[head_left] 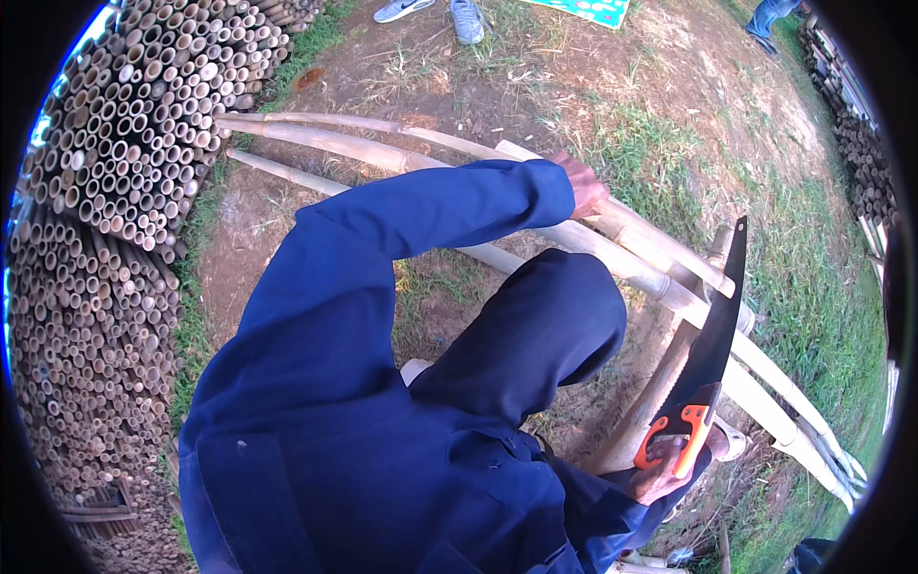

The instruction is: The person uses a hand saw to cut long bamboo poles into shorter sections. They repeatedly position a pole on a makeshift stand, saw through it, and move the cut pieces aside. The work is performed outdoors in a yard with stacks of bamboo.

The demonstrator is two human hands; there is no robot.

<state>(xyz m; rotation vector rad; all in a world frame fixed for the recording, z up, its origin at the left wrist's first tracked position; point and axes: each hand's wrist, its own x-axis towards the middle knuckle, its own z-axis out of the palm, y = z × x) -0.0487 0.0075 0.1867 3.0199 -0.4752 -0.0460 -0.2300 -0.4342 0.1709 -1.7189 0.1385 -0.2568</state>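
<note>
My right hand [658, 475] is closed round the orange and black handle of a hand saw [706, 349]. Its dark blade points away from me, with the upper part beside the cut end of a pale bamboo pole [674, 251]. Whether the teeth touch the bamboo cannot be made out. My left hand [580, 186] is wrapped over this pole, farther left. Below it runs a longer bamboo pole [622, 266], lying from upper left to lower right, partly behind the blade and my left sleeve. My bent knee in dark trousers is close to the poles.
A thicker bamboo log [643, 407] lies crosswise under the poles. Tall stacks of bamboo [124, 143] line the left side, and another stack [846, 124] stands at the far right. Grey shoes [467, 21] and another person's leg [770, 17] show at the top. The ground is dirt and grass.
</note>
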